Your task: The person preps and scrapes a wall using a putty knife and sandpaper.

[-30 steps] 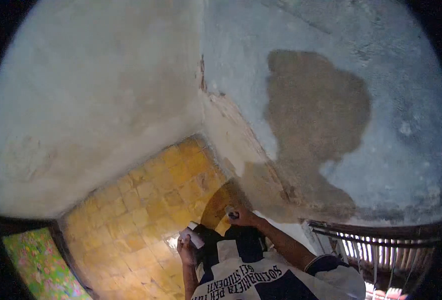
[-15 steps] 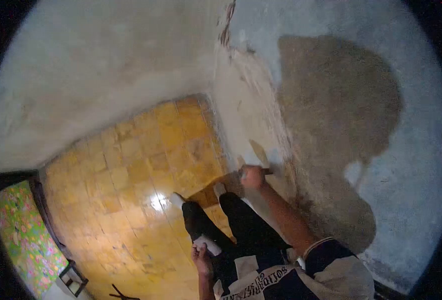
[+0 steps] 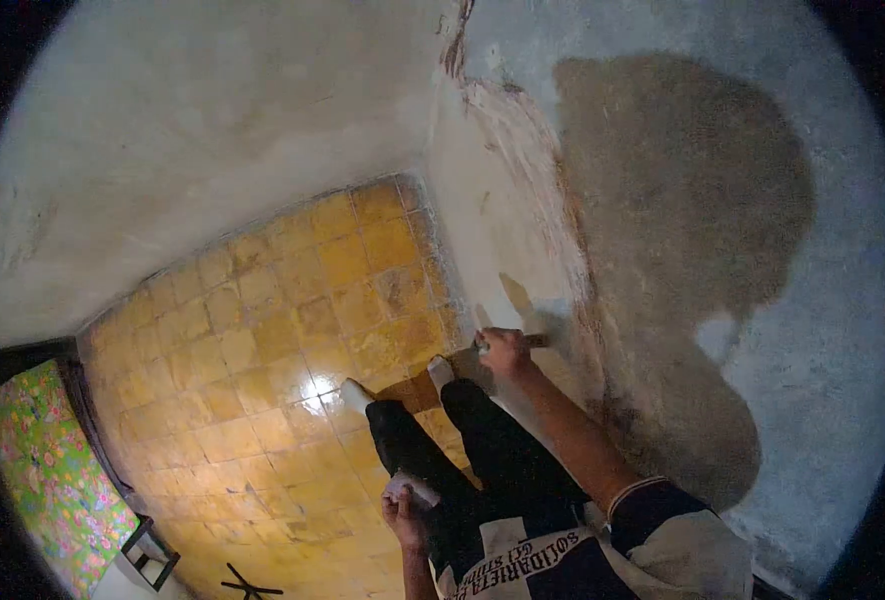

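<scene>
My right hand is closed round a small dark-ended tool beside the lower part of the wall. A pale, smooth patch with rough streaked edges runs up the wall there. Low over my thigh, my left hand grips a pale flat piece, too small to make out. My two feet, in light footwear, stand on the yellow tiles.
Yellow tiled floor spreads left of my legs. A bluish wall with a big shadow is at the right, a greyish wall at upper left. A flowered green cloth and a dark-framed object are at lower left.
The view has shifted slightly. My right hand and its tool stay at nearly the same part of the wall, and my left hand still holds the pale piece.
</scene>
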`<action>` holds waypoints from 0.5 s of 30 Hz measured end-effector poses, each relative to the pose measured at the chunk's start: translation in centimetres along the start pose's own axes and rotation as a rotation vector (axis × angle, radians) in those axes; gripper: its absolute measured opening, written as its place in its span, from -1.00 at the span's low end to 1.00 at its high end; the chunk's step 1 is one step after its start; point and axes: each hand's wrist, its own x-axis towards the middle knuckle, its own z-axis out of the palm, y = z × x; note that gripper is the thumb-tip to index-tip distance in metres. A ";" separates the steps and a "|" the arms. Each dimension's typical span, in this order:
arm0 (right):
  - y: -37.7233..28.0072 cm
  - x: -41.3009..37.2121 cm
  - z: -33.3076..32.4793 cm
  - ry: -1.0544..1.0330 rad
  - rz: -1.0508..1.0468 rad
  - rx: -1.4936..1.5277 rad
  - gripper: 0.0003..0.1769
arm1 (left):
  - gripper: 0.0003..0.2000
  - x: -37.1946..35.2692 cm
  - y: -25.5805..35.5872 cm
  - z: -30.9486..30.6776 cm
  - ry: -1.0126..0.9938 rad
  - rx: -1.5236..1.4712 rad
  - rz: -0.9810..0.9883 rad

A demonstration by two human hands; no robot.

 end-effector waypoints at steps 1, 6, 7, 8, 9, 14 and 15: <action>0.9 0.3 1.5 -0.012 0.021 -0.048 -0.61 | -0.81 0.1 -0.4 -0.5 -0.012 0.004 0.007; -1.6 1.3 0.4 0.089 -0.127 0.096 -0.70 | -0.81 0.6 0.2 -0.6 -0.018 0.051 0.036; 0.0 1.2 0.2 0.072 0.048 0.173 -0.69 | -0.82 0.6 0.0 -1.3 -0.027 0.044 0.031; -0.2 0.8 0.4 0.039 0.059 0.106 -0.69 | -0.82 0.6 -0.2 -1.9 -0.038 0.035 0.029; -0.3 1.2 0.3 0.013 0.061 0.034 -0.70 | -0.79 1.0 -0.6 -2.3 -0.042 0.061 0.060; -1.8 0.9 -1.1 0.054 0.000 0.132 -0.66 | -0.70 0.0 1.0 -1.7 -0.062 0.116 0.097; 0.3 0.8 -0.5 0.068 0.077 0.095 -0.62 | -0.68 -0.3 0.8 -2.4 -0.028 0.122 0.088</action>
